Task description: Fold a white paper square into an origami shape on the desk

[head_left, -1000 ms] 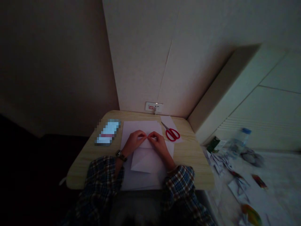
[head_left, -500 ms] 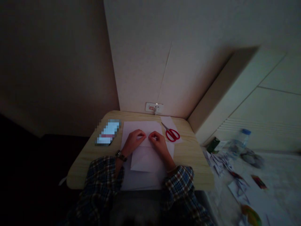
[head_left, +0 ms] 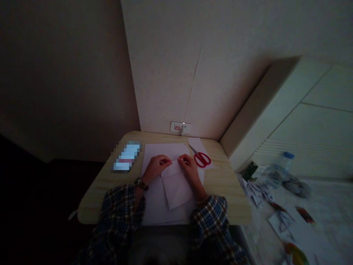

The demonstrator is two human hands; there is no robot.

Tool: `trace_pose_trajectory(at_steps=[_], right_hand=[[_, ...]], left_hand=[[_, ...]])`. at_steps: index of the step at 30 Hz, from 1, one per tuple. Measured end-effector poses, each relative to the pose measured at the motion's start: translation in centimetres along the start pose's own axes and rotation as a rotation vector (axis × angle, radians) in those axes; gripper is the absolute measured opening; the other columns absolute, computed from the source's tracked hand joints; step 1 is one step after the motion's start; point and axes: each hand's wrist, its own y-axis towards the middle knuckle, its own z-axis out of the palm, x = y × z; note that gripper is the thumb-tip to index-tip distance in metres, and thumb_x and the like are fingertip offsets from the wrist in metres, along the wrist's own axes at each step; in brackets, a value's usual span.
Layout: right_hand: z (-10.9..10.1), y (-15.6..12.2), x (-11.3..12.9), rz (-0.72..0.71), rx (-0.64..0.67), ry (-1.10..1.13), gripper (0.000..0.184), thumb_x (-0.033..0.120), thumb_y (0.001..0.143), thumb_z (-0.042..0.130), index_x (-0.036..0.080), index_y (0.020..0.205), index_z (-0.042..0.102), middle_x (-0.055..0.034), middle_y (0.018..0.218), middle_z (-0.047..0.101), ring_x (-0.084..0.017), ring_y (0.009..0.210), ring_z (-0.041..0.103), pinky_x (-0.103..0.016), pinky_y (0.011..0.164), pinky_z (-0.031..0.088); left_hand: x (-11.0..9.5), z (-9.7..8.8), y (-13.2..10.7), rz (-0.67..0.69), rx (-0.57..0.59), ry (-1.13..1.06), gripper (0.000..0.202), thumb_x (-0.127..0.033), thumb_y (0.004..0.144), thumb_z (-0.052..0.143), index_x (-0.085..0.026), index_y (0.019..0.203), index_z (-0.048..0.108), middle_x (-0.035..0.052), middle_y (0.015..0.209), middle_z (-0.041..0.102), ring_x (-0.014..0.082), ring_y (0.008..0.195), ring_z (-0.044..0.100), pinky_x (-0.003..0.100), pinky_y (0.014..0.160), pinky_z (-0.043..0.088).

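Between my hands is a folded sheet of white paper point(head_left: 178, 187), its crease lines faintly visible. My left hand point(head_left: 158, 165) pinches the far left part of its top edge between thumb and fingers. With a like pinch, my right hand point(head_left: 189, 167) grips the same edge further right. The folded paper lies tilted over larger white sheets point(head_left: 154, 213) spread on the small wooden table. Red-handled scissors point(head_left: 202, 159) rest just right of my right hand, partly on a narrow paper strip point(head_left: 195, 142).
A phone point(head_left: 127, 156) with a lit, blurred screen lies at the table's point(head_left: 96, 198) left. A wall socket point(head_left: 180, 127) with a plug sits behind the table. On the right surface are a blue-capped bottle point(head_left: 285, 162), paper scraps point(head_left: 256, 191) and other small items.
The folded paper has turned, its near edge now slanting up to the right and its lower left corner shifted right. Both hands keep pinching close to the same place.
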Motion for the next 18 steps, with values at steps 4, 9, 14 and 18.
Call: trace_pose_trajectory(at_steps=[4,9,14,18], right_hand=[[0.0,0.0,0.2,0.001,-0.001,0.0,0.015,0.031,0.074,0.053,0.017,0.069,0.056,0.0001,0.068,0.056,-0.014,0.065,0.051,-0.024,0.059,0.04],[0.0,0.2,0.0,0.026,-0.007,-0.003,0.014,0.03,0.072,0.055,0.017,0.069,0.058,-0.0006,0.067,0.058,-0.015,0.064,0.052,-0.025,0.058,0.04],[-0.4,0.4,-0.3,0.022,-0.057,0.028,0.014,0.031,0.072,0.054,0.018,0.067,0.057,-0.0005,0.065,0.057,-0.014,0.063,0.051,-0.025,0.057,0.041],[-1.0,0.6,-0.4,0.055,-0.164,0.116,0.016,0.032,0.073,0.052,0.017,0.069,0.056,-0.0004,0.066,0.054,-0.012,0.059,0.048,-0.024,0.056,0.042]], left_hand=[[-0.2,-0.4,0.0,0.001,-0.032,-0.004,0.014,-0.03,0.07,0.061,-0.017,0.067,0.065,0.0034,0.069,0.067,0.0162,0.065,0.062,0.026,0.062,0.05],[-0.4,-0.6,0.0,0.004,-0.07,0.032,0.014,-0.03,0.07,0.06,-0.018,0.066,0.065,0.0032,0.068,0.067,0.016,0.065,0.061,0.026,0.062,0.049],[-0.4,-1.1,0.1,0.02,-0.141,0.034,0.015,-0.032,0.068,0.06,-0.018,0.066,0.065,0.0021,0.069,0.067,0.0159,0.067,0.06,0.026,0.062,0.047],[-0.2,-2.2,0.3,-0.056,-0.308,-0.039,0.017,-0.034,0.066,0.061,-0.017,0.066,0.065,0.0026,0.071,0.067,0.0161,0.068,0.059,0.025,0.059,0.044]])
